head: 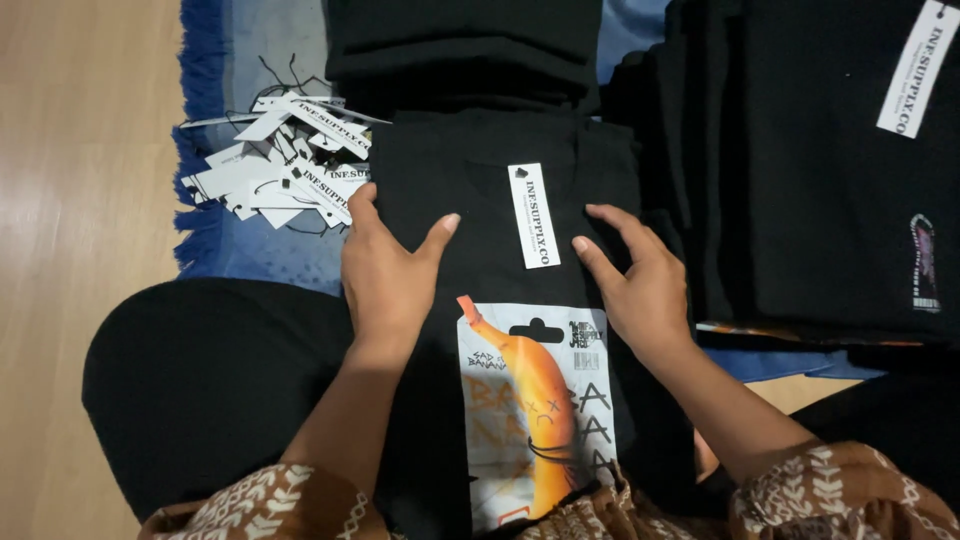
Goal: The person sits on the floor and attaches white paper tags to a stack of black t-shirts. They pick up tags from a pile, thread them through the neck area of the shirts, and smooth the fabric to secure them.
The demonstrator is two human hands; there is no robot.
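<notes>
A folded black T-shirt [480,240] lies in front of me, with a banana print [535,410] on a pale panel near its lower part. A white paper hang tag [533,215] rests on the shirt near its collar. My left hand [385,270] lies flat on the shirt's left side, fingers spread. My right hand [635,280] presses the shirt's right side, fingers apart, just right of the tag. Neither hand grips anything.
A loose pile of white hang tags [280,160] with black strings lies on a blue fringed rug [230,250] at the left. Another folded black garment [465,45] sits behind. A stack of black shirts [820,170] stands at the right, one bearing a white tag [917,70]. Wooden floor [80,200] at the left.
</notes>
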